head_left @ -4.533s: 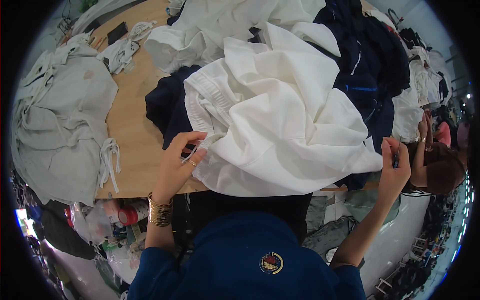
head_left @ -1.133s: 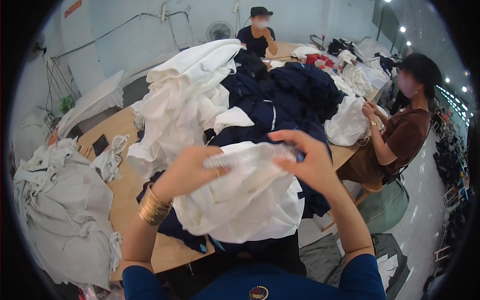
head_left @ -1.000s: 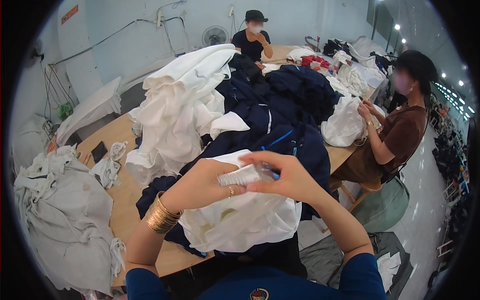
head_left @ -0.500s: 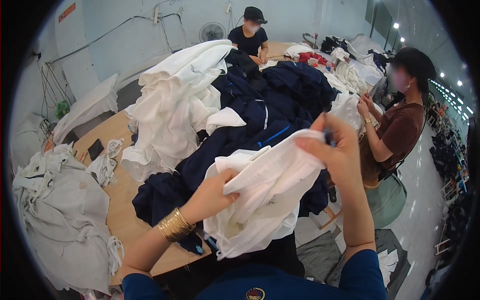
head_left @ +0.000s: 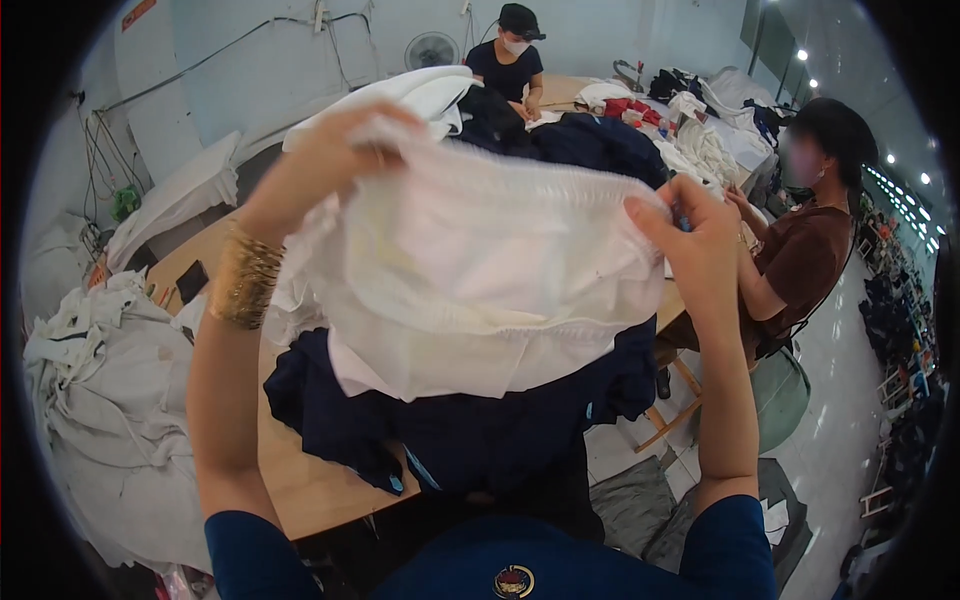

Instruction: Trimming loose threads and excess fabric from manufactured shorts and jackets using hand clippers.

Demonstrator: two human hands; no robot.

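Observation:
A white garment [head_left: 480, 260] with a gathered, elastic-looking edge hangs stretched between my two hands. My left hand [head_left: 345, 165], slightly blurred, is closed on its upper left corner, and gold bangles ring that wrist. At the upper right corner my right hand [head_left: 690, 230] pinches the same edge, thumb toward me. Something small and dark shows by the right fingers, too unclear to name. Beneath and behind the garment lies a heap of navy cloth [head_left: 500, 440] with light blue bits, partly covered. A white cloth pile [head_left: 400, 95] behind it is mostly hidden by my left hand and the garment.
A wooden table [head_left: 300, 480] bears the heaps. Pale grey cloth [head_left: 120, 420] is piled at the left. One person [head_left: 505, 70] works at the table's far side; another [head_left: 810, 220] stands at the right, handling white cloth. A green sack [head_left: 775, 400] and grey cloth [head_left: 640, 510] lie on the floor.
My left hand has moved up and to the left, and the white garment is now spread wide between both hands. My right hand has shifted slightly right and down, still gripping it.

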